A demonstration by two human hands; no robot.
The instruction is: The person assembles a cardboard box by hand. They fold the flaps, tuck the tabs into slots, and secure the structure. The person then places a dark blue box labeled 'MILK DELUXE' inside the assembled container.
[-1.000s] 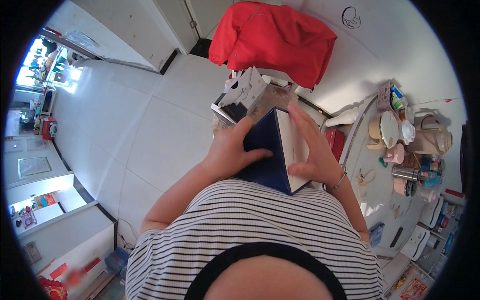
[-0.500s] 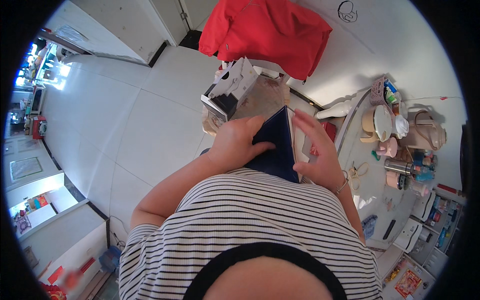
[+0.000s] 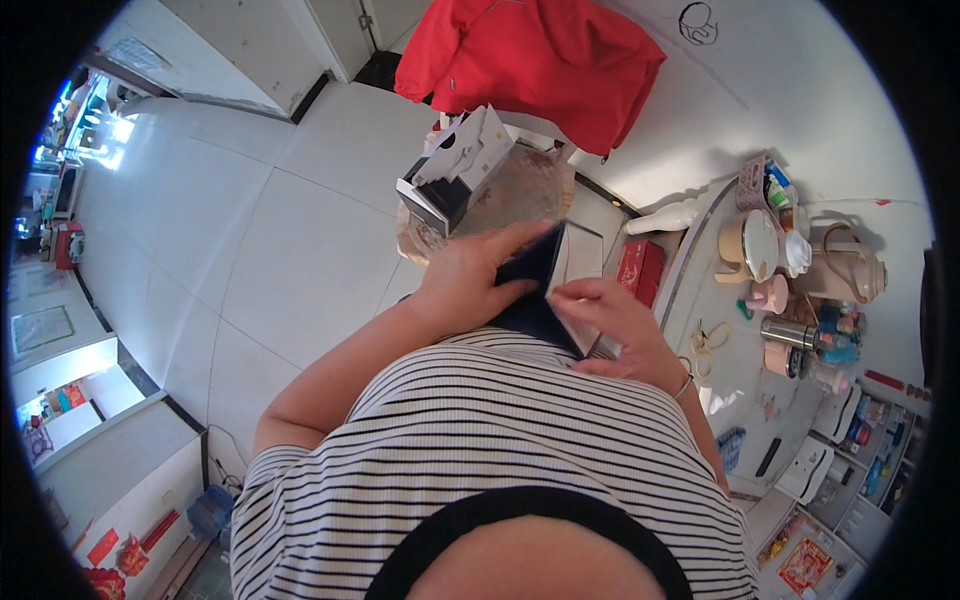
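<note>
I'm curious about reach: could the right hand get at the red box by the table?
Probably yes: the red box shows just past the right hand with nothing visible between, though depth is hard to judge and that hand is at the blue box.

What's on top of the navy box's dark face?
The left hand lies partly over that face of the navy box; what the hand covers can't be seen. The right hand partly hides the pale side.

Left hand (image 3: 462, 282) holding blue box (image 3: 538, 266), right hand (image 3: 637, 337) alongside; red garment (image 3: 540, 60)
</note>
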